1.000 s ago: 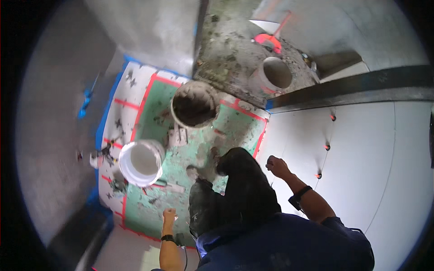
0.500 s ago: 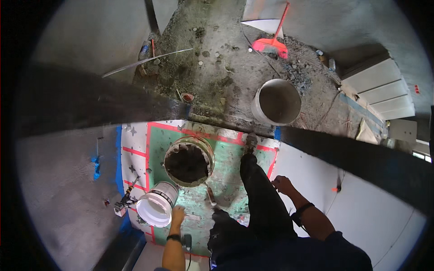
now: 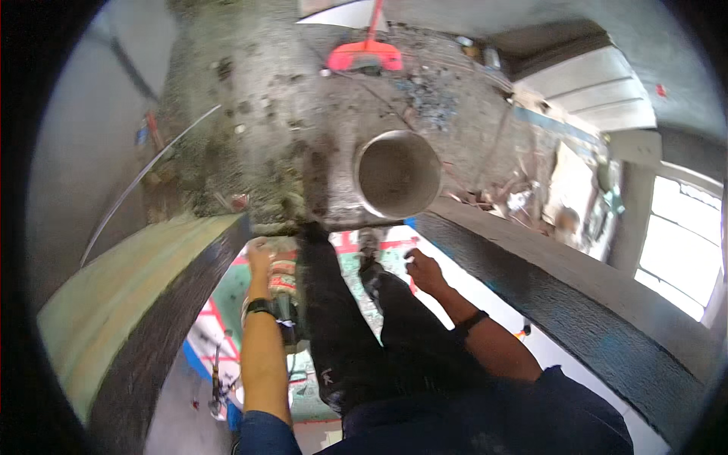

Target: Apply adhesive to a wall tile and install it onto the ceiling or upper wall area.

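Note:
My left hand (image 3: 260, 256) reaches forward past the end of the left wall, its fingers bent and closed. Right beside it is a pale, rounded thing with reddish bands (image 3: 283, 274), blurred and partly hidden by my forearm. What the fingers grip cannot be made out. Below, next to my wristband, hangs a dark object with a cable (image 3: 286, 311). My right hand (image 3: 425, 271) hangs in the air beside my leg, fingers curled in and nothing visible in them. Ahead, on the rough floor past the doorway, stands an off-white bucket (image 3: 398, 174) with its opening upward.
Cut wall ends flank me, a left wall (image 3: 144, 303) and a right wall (image 3: 561, 303). Further ahead lie a red dustpan (image 3: 365, 56) and a rubble heap (image 3: 428, 98). A thin strip (image 3: 152, 163) leans at left. Light panels (image 3: 595, 91) stand at right, near a bright window (image 3: 679, 239).
I have stepped forward into the doorway, and the bucket ahead is nearer. My left hand has moved forward from beside the white bucket. The dark-filled bucket is no longer distinguishable.

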`<state>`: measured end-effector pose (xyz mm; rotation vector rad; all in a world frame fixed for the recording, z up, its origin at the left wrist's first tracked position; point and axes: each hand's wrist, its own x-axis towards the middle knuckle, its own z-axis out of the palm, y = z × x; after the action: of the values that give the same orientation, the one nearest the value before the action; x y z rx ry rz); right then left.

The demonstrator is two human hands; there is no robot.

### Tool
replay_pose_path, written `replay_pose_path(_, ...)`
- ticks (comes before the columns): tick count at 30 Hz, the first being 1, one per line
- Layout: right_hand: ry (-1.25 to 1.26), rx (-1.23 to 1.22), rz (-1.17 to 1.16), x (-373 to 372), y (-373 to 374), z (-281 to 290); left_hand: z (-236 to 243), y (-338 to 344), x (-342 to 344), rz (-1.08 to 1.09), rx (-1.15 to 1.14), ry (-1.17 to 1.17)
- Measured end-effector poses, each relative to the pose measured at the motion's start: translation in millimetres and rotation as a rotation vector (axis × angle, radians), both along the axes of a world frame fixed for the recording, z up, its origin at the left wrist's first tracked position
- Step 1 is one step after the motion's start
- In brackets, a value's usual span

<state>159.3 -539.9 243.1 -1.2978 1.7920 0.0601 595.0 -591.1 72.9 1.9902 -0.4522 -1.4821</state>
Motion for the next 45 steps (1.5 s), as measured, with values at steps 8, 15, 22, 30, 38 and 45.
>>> replay_pose_path(8,-0.043,0.001,-0.28,-26,-61,-62,-210,-58,13,0.292,-0.112,0.122)
replay_pose_path(15,-0.195,0.458,-0.093,-8,83,-189,-409,-33,216,0.494,0.445,-0.479)
replay_pose_path(22,-0.102,0.516,-0.085,-62,38,-275,-460,-110,127,0.388,0.461,-0.835)
replay_pose_path(30,-0.109,0.575,-0.167,-52,9,-243,-413,-127,130,0.201,0.482,-0.962)
replay_pose_path(38,-0.106,0.609,-0.217,-46,-24,-176,-385,-117,119,0.01,0.66,-0.939)
replay_pose_path(45,-0.489,0.57,-0.07,10,-75,-104,-334,-3,158,0.423,0.358,-0.546)
